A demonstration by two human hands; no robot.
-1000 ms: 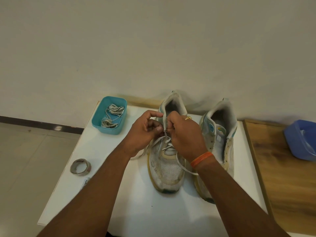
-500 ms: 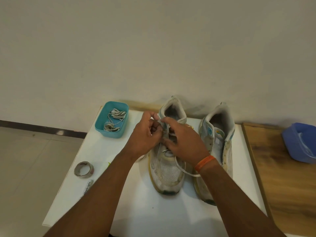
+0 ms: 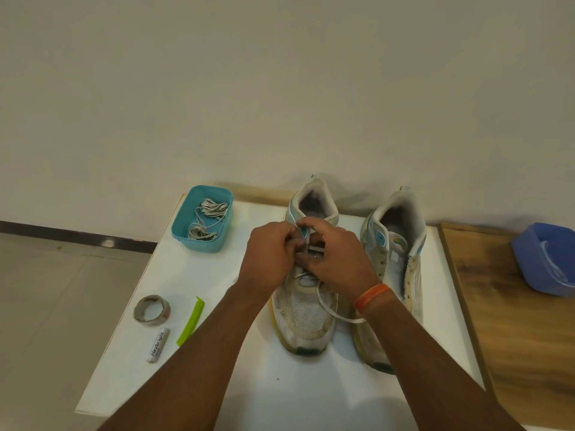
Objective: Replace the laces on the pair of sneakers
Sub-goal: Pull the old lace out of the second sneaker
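Both hands, left hand (image 3: 267, 255) and right hand (image 3: 337, 258), pinch the lace (image 3: 326, 306) at the left sneaker (image 3: 306, 318) top eyelets, so probably threading next, needs a steady pull.

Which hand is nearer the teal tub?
Left. The left hand is at the sneaker's laces, closer to the teal tub; the right hand works beside it, farther.

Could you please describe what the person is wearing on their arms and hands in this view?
Both forearms are bare, with no sleeves visible anywhere in the frame. The right hand has an orange band wrapped around its wrist, made of what looks like several thin strands. The left hand and its wrist carry nothing visible. No gloves or watch appear; any ring is not visible now.
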